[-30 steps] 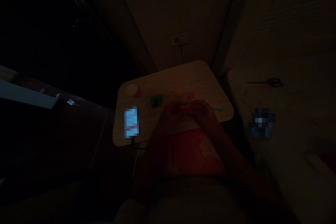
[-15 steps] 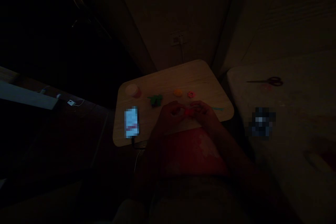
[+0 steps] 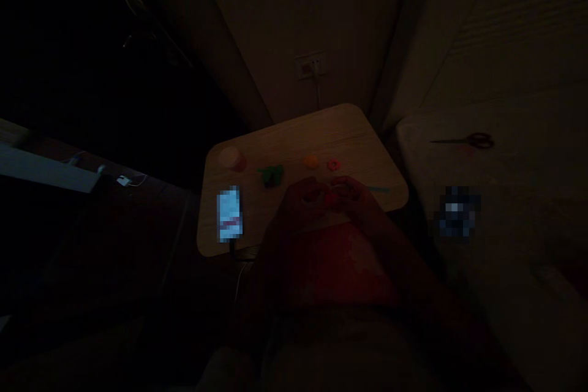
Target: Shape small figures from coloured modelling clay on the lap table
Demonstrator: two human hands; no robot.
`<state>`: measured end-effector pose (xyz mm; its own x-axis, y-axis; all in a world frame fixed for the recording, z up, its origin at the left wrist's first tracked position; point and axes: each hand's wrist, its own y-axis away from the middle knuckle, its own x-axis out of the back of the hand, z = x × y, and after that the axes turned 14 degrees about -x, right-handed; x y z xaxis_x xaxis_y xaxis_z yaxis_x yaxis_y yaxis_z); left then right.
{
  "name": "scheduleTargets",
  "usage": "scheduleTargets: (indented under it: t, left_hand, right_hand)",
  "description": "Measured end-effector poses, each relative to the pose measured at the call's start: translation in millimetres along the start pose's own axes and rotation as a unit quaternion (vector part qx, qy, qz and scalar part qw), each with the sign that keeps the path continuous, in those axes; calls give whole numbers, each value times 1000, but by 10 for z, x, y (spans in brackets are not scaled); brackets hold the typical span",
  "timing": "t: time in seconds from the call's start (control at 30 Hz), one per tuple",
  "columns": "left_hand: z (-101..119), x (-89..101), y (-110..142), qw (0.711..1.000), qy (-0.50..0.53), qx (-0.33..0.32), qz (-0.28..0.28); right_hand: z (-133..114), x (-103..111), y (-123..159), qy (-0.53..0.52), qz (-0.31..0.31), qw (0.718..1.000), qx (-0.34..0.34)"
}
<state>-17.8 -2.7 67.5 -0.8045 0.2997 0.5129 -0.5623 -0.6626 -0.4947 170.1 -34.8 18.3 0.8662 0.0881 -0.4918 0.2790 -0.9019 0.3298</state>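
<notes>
The scene is very dark. My left hand (image 3: 304, 196) and my right hand (image 3: 350, 194) meet over the near side of a small wooden table (image 3: 285, 135). Between their closed fingertips is a small red piece (image 3: 330, 198), whose kind I cannot make out. Just beyond the hands lie a red ring-shaped piece (image 3: 333, 165) and an orange lump (image 3: 312, 161). A green piece (image 3: 272, 176) with a dark gap rests left of my left hand. To the right of my right hand is a thin bluish-green strip (image 3: 379, 189).
On the table's left stand a pinkish cup-like container (image 3: 232, 159) and a lit phone (image 3: 229, 214) with a cable. Scissors (image 3: 463, 141) and a blurred-out object (image 3: 458, 211) lie on the pale surface at right. A wall socket (image 3: 311, 66) with a plug is behind the table.
My hands stay together around the red piece, with the fingertips shifting slightly on it. The view tilts a little, and the reddish light brightens, then dims somewhat.
</notes>
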Motion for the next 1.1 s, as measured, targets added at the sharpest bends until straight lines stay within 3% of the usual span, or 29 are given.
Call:
scheduleTargets:
  t: [0.37, 0.63, 0.9, 1.1]
  left_hand:
    - [37, 4, -2, 1000, 10, 22, -14]
    - [41, 0, 31, 998, 22, 37, 52]
    - [-72, 18, 63, 992, 88, 64, 57]
    - [-87, 18, 84, 992, 81, 84, 49]
  right_hand:
    - [-9, -22, -1, -9, -4, 1000, -17]
    - [-42, 31, 29, -11, 16, 1000, -9]
    - [-63, 16, 51, -18, -3, 1000, -7]
    - [-81, 12, 53, 0, 4, 1000, -7]
